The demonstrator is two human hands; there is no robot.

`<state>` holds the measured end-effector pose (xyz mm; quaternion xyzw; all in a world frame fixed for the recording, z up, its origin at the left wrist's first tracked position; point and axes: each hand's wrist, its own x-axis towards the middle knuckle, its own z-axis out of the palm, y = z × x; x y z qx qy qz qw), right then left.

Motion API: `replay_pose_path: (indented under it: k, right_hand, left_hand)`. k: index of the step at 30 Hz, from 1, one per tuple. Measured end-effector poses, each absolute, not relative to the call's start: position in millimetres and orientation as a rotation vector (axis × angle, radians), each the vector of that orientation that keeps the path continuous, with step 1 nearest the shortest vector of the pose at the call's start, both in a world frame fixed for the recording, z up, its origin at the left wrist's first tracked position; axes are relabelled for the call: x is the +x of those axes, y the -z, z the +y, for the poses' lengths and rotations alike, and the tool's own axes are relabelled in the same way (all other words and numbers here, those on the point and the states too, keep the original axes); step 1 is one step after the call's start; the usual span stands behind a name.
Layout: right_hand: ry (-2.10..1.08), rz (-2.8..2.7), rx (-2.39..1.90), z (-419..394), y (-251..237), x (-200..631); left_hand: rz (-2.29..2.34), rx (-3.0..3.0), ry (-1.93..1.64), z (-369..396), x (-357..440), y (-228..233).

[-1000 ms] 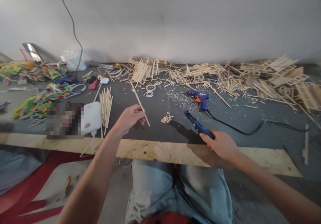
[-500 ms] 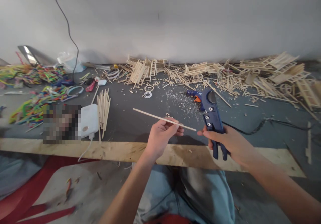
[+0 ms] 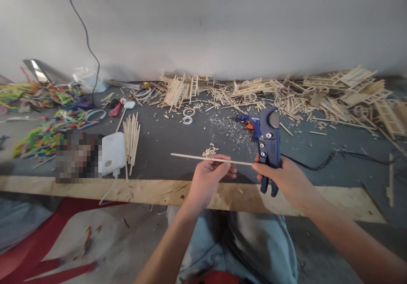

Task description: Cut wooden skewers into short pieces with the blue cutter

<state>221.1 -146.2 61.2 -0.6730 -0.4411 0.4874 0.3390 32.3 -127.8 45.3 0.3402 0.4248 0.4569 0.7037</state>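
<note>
Between thumb and fingers my left hand pinches a thin wooden stick, which lies almost level above the table. My right hand is closed around a dark blue hand cutter, its rounded head pointing up and its handles down. The stick's right end meets the thumb and fingertips of my right hand beside the cutter. Just behind my left hand is a small heap of short cut stick pieces. A blue glue gun with an orange trigger lies behind the cutter, which partly hides it.
Left of my hands lie a bundle of sticks and a white power bank with a cable. Colourful pipe cleaners cover the left side. Wooden stick models and scraps line the wall. A black cord runs right.
The stick has turned nearly level, and its right end now reaches my right hand's fingertips. The cutter has shifted slightly left and stands more upright.
</note>
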Motion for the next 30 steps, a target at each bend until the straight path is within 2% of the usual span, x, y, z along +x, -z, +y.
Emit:
replay_pose_path:
  k: [5,10,14,17,24,30]
  right_hand:
    - [-1.155,-1.265,-1.796,-143.3,-57.1,223.6]
    - [-1.210,-1.283,-1.795,-145.6,-54.5,222.1]
    - [-1.248,-1.282,-1.743,-147.6,-57.5,219.2]
    - [-1.289,-1.290,-1.750,-147.4,-60.6,218.8]
    - [-1.303,-1.505,-1.948,-147.7,-59.6,225.9]
    - [-1.253,-1.684,-1.942,-145.5,-65.9,224.7]
  left_hand:
    - [1.074,0.993,-0.792,-139.5,24.9,-46.7]
    - [1.249,1.798,-1.076,-140.7,13.2,-60.8]
    - [1.260,2.188,-0.698,-132.5,5.9,-63.0]
    - [1.279,2.181,-0.453,-128.8,1.3,-60.8]
    - [1.340,1.972,-0.696,-118.1,-8.6,-71.0]
    - [1.412,2.037,-0.583,-111.2,-3.2,-80.3]
